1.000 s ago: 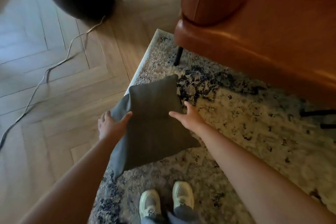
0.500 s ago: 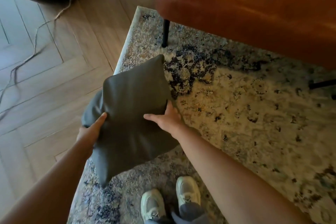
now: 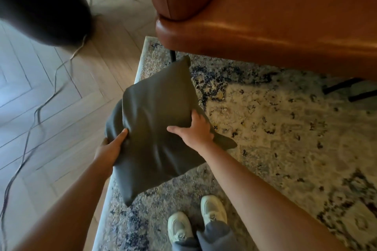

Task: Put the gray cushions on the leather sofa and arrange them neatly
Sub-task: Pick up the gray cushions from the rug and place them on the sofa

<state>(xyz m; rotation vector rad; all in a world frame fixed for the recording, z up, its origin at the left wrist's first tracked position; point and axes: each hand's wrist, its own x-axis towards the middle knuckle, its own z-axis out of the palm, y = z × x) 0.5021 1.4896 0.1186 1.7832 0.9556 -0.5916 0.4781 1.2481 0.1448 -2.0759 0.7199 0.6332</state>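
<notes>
A gray cushion (image 3: 157, 120) hangs in the air above the rug's left edge, tilted with one corner pointing at the sofa. My left hand (image 3: 111, 149) grips its left side, thumb on top and fingers hidden underneath. My right hand (image 3: 193, 128) holds the right side, thumb spread across the top face. A second gray layer shows at the cushion's left edge; I cannot tell whether it is another cushion. The brown leather sofa (image 3: 275, 26) fills the upper right, its seat front and rounded arm in view.
A patterned rug (image 3: 285, 138) covers the floor before the sofa. Wood herringbone flooring (image 3: 51, 108) lies to the left with a thin cable (image 3: 47, 104) trailing across it. A large dark rounded object (image 3: 40, 2) stands at upper left. My shoes (image 3: 195, 220) are on the rug.
The cushion has come up off the rug and now sits higher and closer to the sofa. Both hands have closed on its sides. The view has tilted up toward the sofa.
</notes>
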